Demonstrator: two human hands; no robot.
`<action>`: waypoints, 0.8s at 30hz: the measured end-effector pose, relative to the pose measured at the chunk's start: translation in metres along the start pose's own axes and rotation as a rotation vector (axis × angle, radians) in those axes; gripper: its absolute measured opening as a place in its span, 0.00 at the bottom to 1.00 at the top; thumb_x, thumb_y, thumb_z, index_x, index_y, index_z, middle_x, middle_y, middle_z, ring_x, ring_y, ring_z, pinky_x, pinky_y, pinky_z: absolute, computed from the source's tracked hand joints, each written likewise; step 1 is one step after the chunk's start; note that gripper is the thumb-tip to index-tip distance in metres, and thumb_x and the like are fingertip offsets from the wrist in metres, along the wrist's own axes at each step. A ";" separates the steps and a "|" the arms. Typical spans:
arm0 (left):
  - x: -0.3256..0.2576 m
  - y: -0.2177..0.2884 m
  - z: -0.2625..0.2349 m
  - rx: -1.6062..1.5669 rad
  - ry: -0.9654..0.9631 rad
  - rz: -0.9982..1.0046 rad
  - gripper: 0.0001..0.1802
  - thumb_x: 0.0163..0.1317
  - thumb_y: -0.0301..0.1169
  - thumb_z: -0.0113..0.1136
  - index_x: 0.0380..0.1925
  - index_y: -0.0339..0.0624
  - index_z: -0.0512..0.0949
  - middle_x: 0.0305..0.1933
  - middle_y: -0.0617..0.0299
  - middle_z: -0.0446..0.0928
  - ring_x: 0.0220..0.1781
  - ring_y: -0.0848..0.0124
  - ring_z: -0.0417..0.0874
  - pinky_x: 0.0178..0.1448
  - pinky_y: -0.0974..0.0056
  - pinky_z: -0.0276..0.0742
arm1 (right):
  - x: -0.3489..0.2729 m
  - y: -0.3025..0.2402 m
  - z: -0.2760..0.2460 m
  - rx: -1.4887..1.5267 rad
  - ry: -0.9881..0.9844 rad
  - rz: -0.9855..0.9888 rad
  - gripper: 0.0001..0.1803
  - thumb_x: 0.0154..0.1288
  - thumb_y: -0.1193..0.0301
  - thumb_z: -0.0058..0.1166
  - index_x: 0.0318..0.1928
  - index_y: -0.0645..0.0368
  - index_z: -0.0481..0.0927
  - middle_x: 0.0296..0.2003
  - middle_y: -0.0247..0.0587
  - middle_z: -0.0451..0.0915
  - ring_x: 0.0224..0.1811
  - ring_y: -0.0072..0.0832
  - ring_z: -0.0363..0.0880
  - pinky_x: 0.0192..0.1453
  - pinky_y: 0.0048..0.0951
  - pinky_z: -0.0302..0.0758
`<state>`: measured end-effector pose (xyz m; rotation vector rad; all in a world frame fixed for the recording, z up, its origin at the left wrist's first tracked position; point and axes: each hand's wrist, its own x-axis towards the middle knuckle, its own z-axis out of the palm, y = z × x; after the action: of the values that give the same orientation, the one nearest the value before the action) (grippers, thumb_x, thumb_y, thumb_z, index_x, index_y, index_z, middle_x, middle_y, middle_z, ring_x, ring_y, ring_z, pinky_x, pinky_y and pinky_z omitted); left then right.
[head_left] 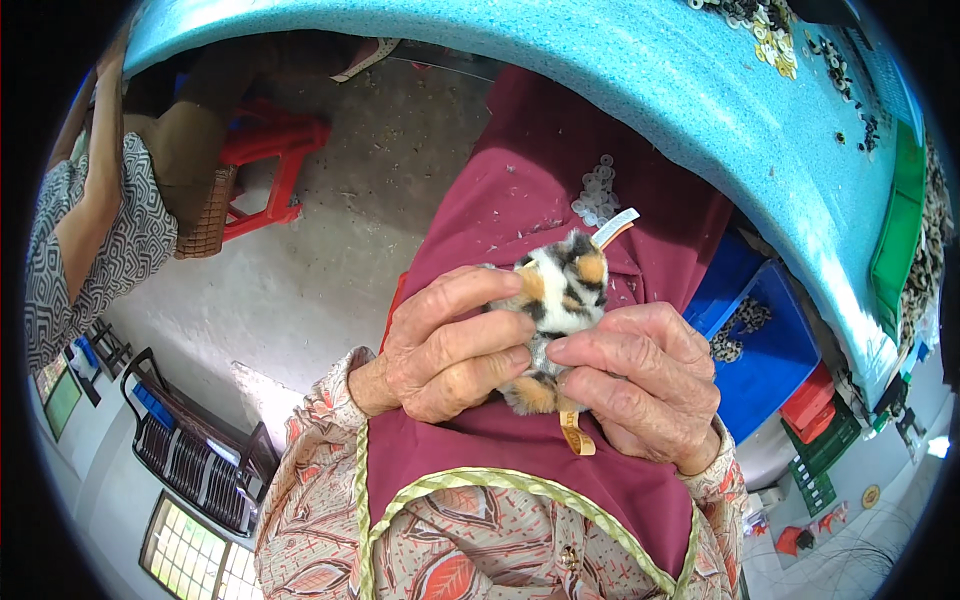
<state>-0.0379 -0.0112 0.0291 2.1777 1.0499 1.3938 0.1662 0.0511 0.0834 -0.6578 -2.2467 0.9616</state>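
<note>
Both my hands hold a small furry plush piece [562, 295] patched in white, black and orange, above my lap. My left hand [455, 345] grips its left side with bent fingers. On the other side, the thumb and fingers of my right hand [645, 375] pinch its lower middle, where a pale grey part shows. A white fabric label [614, 228] sticks out at the plush piece's top, and a golden ribbon tag [575, 437] hangs at the bottom. Beyond it, several clear white plastic discs [597, 195] lie on the maroon apron [475, 235] over my legs.
A curved light-blue table [640, 80] spans the far side, with loose small discs [775, 55] and a green tray [897, 235] on it. Below its right part stands a blue bin [780, 350] with spotted plush pieces. At left, another person sits near a red stool [280, 165].
</note>
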 end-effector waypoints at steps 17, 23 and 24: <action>0.009 -0.003 0.022 -0.304 0.098 -0.276 0.14 0.46 0.13 0.57 0.30 0.38 0.67 0.35 0.48 0.79 0.40 0.53 0.83 0.46 0.51 0.81 | -0.007 0.008 0.003 0.265 0.023 0.230 0.11 0.43 0.77 0.62 0.32 0.59 0.79 0.39 0.40 0.81 0.34 0.36 0.79 0.37 0.32 0.77; 0.002 0.001 0.027 -0.501 0.132 -0.431 0.12 0.42 0.10 0.52 0.26 0.36 0.67 0.32 0.47 0.77 0.32 0.58 0.82 0.38 0.55 0.81 | -0.015 0.015 0.011 0.453 0.041 0.304 0.10 0.44 0.80 0.60 0.32 0.60 0.79 0.41 0.42 0.81 0.37 0.37 0.80 0.40 0.34 0.76; 0.005 0.000 0.022 -0.433 0.111 -0.373 0.12 0.41 0.10 0.52 0.26 0.36 0.68 0.32 0.47 0.77 0.32 0.58 0.81 0.37 0.56 0.81 | -0.016 0.014 0.010 0.473 0.014 0.339 0.11 0.44 0.82 0.58 0.32 0.61 0.78 0.41 0.43 0.81 0.38 0.38 0.80 0.41 0.34 0.77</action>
<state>-0.0167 -0.0057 0.0222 1.5264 1.0132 1.4160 0.1732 0.0451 0.0617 -0.8301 -1.8214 1.5817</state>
